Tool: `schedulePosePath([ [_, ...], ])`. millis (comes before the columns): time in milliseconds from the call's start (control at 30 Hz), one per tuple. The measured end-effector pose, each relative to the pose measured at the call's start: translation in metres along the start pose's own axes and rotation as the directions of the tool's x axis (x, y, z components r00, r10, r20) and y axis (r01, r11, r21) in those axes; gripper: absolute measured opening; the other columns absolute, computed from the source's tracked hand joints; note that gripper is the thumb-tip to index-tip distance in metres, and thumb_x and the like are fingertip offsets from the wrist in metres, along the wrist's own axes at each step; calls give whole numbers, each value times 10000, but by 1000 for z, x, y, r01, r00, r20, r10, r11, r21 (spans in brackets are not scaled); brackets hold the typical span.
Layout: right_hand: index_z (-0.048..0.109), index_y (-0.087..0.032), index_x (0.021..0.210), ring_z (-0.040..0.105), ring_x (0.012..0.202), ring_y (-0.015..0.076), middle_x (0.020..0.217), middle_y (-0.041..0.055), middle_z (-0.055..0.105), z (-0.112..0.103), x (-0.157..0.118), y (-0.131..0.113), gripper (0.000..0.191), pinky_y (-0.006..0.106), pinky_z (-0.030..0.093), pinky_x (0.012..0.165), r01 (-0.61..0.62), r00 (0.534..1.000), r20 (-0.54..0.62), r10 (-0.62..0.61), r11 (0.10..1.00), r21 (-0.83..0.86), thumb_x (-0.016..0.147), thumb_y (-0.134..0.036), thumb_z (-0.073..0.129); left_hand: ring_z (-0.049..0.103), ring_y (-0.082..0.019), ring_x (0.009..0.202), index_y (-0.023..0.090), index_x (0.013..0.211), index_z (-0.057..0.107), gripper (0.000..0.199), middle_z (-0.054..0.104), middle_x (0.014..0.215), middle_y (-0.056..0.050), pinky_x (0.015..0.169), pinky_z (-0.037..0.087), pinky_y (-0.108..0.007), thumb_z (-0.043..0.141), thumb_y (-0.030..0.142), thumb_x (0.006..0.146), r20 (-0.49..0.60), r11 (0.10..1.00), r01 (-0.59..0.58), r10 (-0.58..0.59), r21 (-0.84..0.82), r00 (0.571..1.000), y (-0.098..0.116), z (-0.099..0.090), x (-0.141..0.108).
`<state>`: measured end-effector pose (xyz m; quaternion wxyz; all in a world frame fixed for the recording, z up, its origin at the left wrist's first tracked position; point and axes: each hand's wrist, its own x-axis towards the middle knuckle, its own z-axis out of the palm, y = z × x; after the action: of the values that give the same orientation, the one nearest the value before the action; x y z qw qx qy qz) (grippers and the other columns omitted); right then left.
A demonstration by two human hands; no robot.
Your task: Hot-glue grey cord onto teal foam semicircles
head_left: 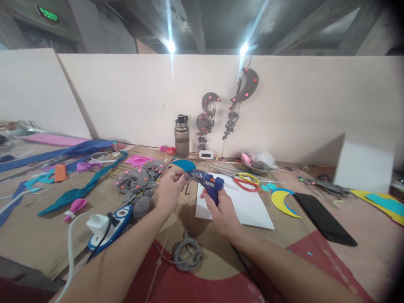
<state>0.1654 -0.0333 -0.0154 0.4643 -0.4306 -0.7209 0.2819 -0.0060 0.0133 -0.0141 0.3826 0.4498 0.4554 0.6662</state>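
My right hand (222, 210) is wrapped round the handle of a blue glue gun (212, 185), whose nozzle end points left. Just left of the nozzle, the fingers of my left hand (172, 187) are pinched together; what they hold is too small to make out. White sheets (246, 210) lie beneath and to the right of the glue gun. Behind the nozzle is a blue felt piece (183, 165). Below my hands rests a coil of grey cord (187, 254).
Left are grey felt pieces with pink dots (132, 180), grey yarn (142, 207) and a blue power strip (115, 227). A bottle (182, 136) stands behind. Scissors (248, 182), a yellow crescent (282, 203) and a black phone (325, 219) lie right.
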Motion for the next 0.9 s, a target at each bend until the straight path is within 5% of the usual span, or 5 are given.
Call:
schedulePosePath([
  [900, 558, -174, 969, 547, 679, 162, 809, 49, 627, -1, 1, 1, 228, 274, 410, 617, -13, 998, -65, 11, 999, -33, 883, -346, 437, 646, -168, 691, 161, 793, 637, 224, 679, 731, -32, 724, 514, -300, 667, 355, 687, -35, 999, -34, 35, 26, 999, -1, -3, 1],
])
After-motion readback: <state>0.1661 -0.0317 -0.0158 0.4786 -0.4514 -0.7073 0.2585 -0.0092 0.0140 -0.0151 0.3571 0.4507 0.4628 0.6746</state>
